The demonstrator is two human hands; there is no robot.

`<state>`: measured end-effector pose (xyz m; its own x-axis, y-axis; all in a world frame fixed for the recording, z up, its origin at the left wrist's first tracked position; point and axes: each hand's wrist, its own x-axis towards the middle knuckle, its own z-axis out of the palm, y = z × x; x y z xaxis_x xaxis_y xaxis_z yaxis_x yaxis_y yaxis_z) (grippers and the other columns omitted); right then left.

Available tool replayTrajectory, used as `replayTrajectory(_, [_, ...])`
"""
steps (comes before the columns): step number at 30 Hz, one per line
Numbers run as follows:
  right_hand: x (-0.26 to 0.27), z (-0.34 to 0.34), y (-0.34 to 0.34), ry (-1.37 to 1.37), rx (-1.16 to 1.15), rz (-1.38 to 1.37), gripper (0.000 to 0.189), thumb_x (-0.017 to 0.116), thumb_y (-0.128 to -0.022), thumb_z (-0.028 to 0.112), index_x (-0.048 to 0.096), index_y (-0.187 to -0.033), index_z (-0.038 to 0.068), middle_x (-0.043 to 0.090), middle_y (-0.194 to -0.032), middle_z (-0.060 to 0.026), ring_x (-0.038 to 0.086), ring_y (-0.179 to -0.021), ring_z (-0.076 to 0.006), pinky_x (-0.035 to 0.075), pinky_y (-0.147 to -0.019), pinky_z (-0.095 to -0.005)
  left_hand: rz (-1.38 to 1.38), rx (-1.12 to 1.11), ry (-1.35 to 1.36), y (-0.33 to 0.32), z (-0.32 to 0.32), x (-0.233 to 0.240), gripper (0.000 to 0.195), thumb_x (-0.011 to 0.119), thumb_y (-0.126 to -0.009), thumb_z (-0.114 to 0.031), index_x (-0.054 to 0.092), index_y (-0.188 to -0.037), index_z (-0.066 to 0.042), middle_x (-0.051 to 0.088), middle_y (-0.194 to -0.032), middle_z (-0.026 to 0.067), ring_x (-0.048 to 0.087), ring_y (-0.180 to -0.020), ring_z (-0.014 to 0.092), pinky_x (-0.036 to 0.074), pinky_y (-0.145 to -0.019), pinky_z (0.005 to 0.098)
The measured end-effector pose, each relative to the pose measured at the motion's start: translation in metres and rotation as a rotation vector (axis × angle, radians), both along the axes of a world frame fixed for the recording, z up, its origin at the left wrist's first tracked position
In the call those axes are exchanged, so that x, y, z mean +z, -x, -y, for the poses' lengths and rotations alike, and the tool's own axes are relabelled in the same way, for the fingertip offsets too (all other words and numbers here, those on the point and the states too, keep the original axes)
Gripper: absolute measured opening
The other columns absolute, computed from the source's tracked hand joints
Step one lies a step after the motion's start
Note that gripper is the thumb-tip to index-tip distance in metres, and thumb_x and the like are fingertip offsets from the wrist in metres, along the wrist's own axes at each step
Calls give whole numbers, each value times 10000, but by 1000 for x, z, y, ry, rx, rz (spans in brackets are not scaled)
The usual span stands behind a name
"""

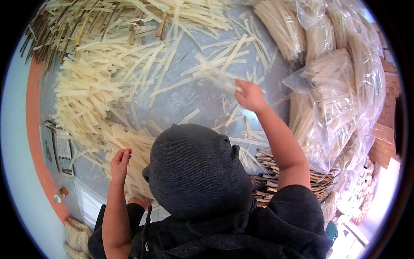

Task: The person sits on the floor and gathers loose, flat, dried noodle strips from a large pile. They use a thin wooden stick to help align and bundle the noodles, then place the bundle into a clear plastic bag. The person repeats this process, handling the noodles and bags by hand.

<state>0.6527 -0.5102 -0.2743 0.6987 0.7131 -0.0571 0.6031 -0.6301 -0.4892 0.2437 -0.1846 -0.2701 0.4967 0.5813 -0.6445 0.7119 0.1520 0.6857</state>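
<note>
My right hand (pixel 250 94) is raised over the grey floor sheet (pixel 200 94), closed on a pale flat strip (pixel 216 73) that is blurred by motion; it cannot be told whether this is one strip or more. My left hand (pixel 120 163) hovers beside a large heap of cream-coloured flat strips (pixel 87 87), its fingers loosely bent. No object shows in it, but its palm side is hidden. Loose strips (pixel 234 53) lie scattered beyond my right hand. A dark knitted head covering (pixel 197 168) blocks the view of the floor between my arms.
Bundles of strips in clear plastic bags (pixel 336 97) line the right side. Thin brown sticks (pixel 61 29) lie at the upper left, with cut sticks (pixel 266 176) by my right elbow. A scale (pixel 63 152) stands near the left wall. A bare foot (pixel 140 201) shows by my left forearm.
</note>
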Motion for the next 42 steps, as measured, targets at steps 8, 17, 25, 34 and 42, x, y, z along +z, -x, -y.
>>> replayTrajectory(8, [-88,-81,-87,596,132,336,905,661,-714,157,159,-1465,208,355,-1427,-93,379,-1295,-282,278,-1080,-476,26,2,-1,-1,3,-6,240,549,-942,-211,640,-1057,-21,658,-962,38,603,-883,124,458,-787,248])
replayTrajectory(17, [-83,-53,-51,716,31,228,378,636,-759,203,591,-1127,131,582,-1170,-70,518,-1162,-229,328,-996,-501,82,5,-26,-3,13,-7,231,548,-942,-186,636,-1047,0,660,-951,44,598,-873,122,469,-812,255])
replayTrajectory(25, [-16,-83,12,74,-139,-81,488,601,-731,161,543,-1210,93,643,-1050,-162,611,-972,-328,487,-822,-412,86,-13,7,12,22,-20,251,544,-946,-216,633,-1056,-9,658,-971,34,591,-881,122,460,-817,261])
replayTrajectory(34, [-103,-166,55,394,431,278,334,612,-743,115,570,-1074,105,614,-1019,-112,588,-984,-294,421,-891,-418,120,-83,-119,-12,20,-6,238,578,-925,-201,647,-1034,-1,660,-916,53,597,-847,124,471,-793,258])
replayTrajectory(42, [-74,-282,25,253,661,393,476,500,-849,105,442,-1317,169,604,-1085,-70,572,-1049,-238,399,-873,-393,119,8,-43,16,26,-11,226,577,-929,-191,650,-1037,-7,669,-942,62,607,-878,126,472,-799,257])
